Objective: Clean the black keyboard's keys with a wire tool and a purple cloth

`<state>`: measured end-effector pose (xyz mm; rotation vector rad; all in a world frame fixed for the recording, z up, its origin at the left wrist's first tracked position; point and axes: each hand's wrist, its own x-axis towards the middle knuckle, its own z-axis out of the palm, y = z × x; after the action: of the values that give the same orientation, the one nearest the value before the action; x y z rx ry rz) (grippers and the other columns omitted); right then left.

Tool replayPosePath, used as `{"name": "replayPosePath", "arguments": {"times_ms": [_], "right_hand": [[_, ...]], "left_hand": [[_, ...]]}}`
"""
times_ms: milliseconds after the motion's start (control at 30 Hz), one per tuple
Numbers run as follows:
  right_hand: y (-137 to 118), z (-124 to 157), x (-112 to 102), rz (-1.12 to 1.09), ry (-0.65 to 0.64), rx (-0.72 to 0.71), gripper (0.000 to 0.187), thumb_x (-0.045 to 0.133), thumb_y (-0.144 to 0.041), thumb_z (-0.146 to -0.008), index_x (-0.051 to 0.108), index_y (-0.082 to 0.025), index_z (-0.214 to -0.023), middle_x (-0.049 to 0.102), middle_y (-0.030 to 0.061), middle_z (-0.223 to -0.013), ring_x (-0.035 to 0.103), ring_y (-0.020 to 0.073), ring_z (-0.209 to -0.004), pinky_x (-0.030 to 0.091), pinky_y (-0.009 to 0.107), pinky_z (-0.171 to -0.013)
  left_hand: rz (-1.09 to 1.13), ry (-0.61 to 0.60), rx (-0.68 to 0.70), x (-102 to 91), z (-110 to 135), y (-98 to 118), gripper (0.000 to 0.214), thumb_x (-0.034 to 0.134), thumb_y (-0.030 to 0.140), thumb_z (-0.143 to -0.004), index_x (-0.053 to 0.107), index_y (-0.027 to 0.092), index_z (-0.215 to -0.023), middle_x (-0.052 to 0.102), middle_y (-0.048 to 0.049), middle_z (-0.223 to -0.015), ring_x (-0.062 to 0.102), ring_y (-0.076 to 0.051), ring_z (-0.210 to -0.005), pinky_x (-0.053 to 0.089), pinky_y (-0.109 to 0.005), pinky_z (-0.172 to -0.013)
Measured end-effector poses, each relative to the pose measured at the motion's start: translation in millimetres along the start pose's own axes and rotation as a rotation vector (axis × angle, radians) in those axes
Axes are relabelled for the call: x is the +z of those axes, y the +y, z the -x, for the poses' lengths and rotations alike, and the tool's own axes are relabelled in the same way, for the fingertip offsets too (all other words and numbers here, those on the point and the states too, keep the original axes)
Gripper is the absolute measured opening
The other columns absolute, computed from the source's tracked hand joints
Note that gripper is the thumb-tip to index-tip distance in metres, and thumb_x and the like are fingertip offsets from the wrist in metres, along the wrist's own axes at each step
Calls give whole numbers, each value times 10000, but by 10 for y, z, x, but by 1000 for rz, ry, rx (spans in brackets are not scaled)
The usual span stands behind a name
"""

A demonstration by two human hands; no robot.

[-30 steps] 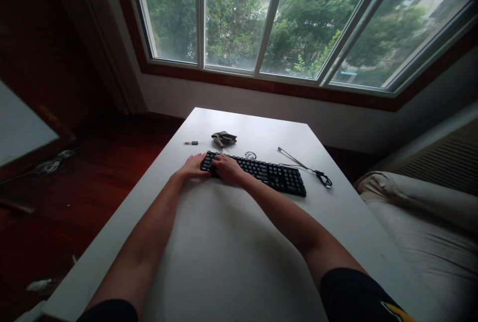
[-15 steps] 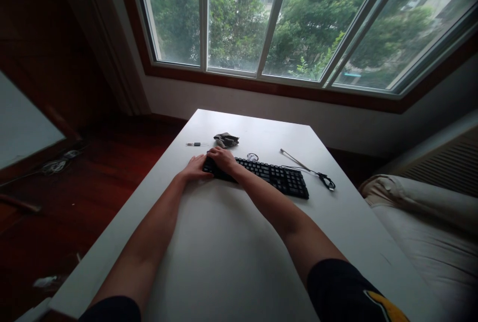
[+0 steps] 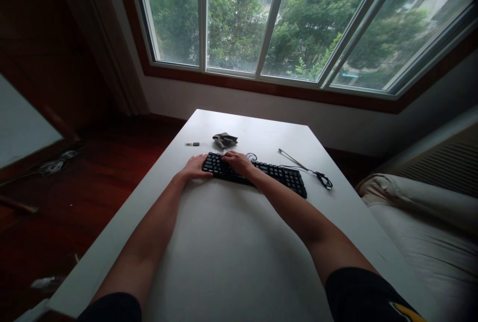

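Left hand (image 3: 194, 166): flat on the table, palm down, fingers spread and clamped on nothing; the fingertips touch the left end of the keyboard
Right hand (image 3: 239, 161): palm down on the keys just right of the left hand, fingers bent onto the back rows. From this far off I cannot tell whether they pinch a key or only rest there
Keyboard (image 3: 279, 174): black, lying flat and slanted across the table. Its left end is under both hands, and the rest runs off to the right, clear of them
Behind the hands: a crumpled grey cloth (image 3: 224, 139) lies just beyond the right hand's fingertips, apart from the keyboard. A small thin tool (image 3: 194, 144) lies left of it, beyond the left hand
Wire loop (image 3: 251, 156): right beside the right hand, at the keyboard's back edge
Cable (image 3: 323, 178): black, coiled at the keyboard's right end, with a pale thin rod (image 3: 293, 159) lying slantwise behind it – both well apart from the hands
Table (image 3: 224, 262): white, with both forearms stretched over it
Around: a wide window (image 3: 261, 18) behind the table, dark red floor (image 3: 74, 197) on the left – a pale cushion (image 3: 418, 197) on the right
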<state>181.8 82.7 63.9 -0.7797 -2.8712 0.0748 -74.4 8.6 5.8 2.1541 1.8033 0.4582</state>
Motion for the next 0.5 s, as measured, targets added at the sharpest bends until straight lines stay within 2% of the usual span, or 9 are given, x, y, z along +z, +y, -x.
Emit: {"name": "replayPosePath", "arguments": {"times_ms": [233,500], "right_hand": [[270,444,-75,65,-21,37,433,503,-46,-924,692,-252,-1255,671,90,-1203,582,203,-1128,471,299,-923],[601,1011,-151,94,24,93,445,511,-29,-908,697,-248,-1247,668,107,-1218,581,210,-1129,490,284,-883]], "left_hand": [[3,0,-10,32,3,-9,1044,691,683,-708,295,269,-1581,386,-108,-1606,277,-382,-1500,154,-539,-1234],[-9,-9,-11,60,-17,-33,1050,670,702,-720,292,245,-1585,375,-117,-1612,267,-382,-1506,159,-527,-1239]]}}
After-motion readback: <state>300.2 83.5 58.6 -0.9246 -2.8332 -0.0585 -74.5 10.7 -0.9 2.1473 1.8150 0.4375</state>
